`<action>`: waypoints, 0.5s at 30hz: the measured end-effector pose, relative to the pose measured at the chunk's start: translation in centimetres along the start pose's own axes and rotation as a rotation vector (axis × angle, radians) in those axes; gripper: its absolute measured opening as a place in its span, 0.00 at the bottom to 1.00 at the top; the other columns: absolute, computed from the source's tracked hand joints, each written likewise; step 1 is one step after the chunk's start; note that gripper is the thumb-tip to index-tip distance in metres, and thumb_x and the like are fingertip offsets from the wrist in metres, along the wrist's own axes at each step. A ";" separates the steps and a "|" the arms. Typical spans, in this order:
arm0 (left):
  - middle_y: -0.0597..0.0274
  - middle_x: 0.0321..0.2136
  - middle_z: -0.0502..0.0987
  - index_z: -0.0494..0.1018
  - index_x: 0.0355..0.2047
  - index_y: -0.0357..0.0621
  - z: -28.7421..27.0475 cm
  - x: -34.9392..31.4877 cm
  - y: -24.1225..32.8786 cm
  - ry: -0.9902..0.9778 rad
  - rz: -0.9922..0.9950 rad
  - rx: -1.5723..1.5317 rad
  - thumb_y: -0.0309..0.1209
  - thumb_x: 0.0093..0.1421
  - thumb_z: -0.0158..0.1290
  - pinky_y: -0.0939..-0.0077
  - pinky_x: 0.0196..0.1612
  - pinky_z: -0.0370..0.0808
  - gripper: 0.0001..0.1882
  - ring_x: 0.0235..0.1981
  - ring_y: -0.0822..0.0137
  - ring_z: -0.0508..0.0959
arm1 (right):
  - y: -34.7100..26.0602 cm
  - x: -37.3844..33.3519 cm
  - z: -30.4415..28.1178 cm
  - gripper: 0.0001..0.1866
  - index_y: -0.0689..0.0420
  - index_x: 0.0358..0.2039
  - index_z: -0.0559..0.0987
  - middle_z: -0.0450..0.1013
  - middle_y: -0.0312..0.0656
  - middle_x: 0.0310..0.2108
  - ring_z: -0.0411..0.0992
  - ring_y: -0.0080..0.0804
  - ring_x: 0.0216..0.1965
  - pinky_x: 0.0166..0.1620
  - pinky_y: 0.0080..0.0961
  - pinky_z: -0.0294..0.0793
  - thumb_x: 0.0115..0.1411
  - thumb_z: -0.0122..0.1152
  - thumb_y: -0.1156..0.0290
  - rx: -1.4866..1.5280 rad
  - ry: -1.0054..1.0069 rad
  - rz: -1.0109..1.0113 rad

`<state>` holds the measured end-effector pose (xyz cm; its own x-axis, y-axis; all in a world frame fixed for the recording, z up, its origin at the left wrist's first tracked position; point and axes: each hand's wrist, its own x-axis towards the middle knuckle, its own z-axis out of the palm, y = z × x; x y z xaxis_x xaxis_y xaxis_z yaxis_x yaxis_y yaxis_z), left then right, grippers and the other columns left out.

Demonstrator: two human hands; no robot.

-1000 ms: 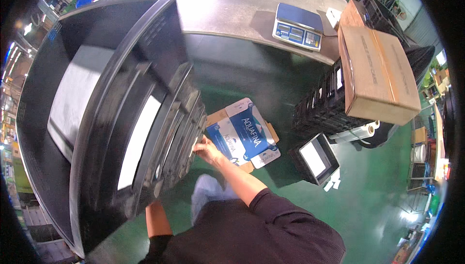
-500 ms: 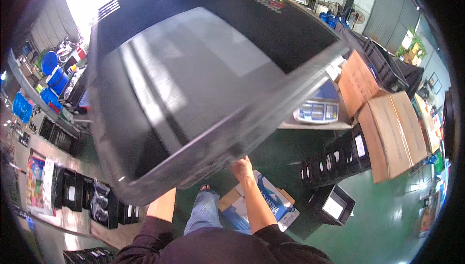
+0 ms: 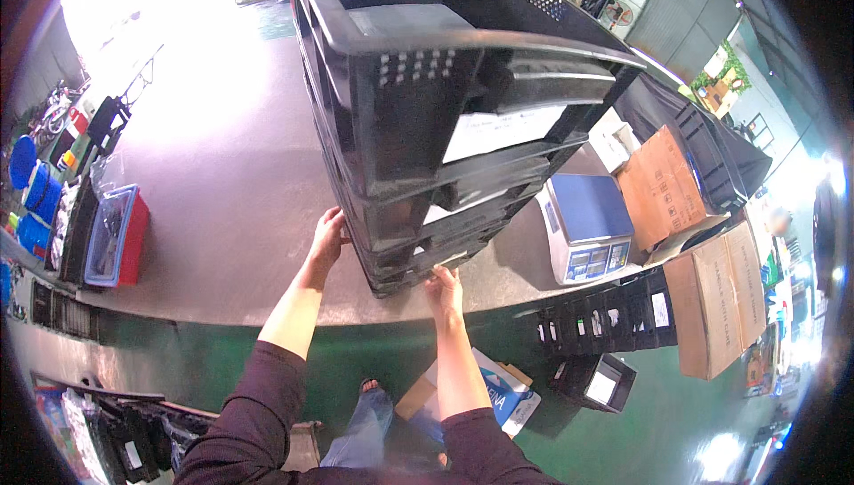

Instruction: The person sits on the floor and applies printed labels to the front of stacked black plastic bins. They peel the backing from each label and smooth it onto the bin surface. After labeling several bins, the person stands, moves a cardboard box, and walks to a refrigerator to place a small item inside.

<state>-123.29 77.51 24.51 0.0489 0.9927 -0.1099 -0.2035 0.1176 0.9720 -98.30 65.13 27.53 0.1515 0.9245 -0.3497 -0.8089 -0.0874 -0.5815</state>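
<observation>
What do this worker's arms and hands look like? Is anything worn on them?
The left hand and right hand are ungloved, and no watch or bracelet shows at either wrist. The forearms are bare too. Dark, plain-looking sleeves end around the elbows. Any rings would be too small to make out.
</observation>
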 end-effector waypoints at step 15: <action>0.52 0.63 0.53 0.54 0.61 0.38 -3.6 -2.6 -2.4 0.325 0.253 0.235 0.23 0.62 0.45 0.68 0.65 0.48 0.26 0.66 0.61 0.50 | 3.3 21.9 11.1 0.20 0.48 0.41 0.69 0.69 0.30 0.31 0.67 0.20 0.26 0.24 0.18 0.66 0.49 0.61 0.81 0.097 -0.053 -0.120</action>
<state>-126.49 74.73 21.69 -0.2896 0.9504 0.1136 0.0587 -0.1008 0.9932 -103.94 89.20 26.12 0.2220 0.9447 -0.2414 -0.8385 0.0586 -0.5418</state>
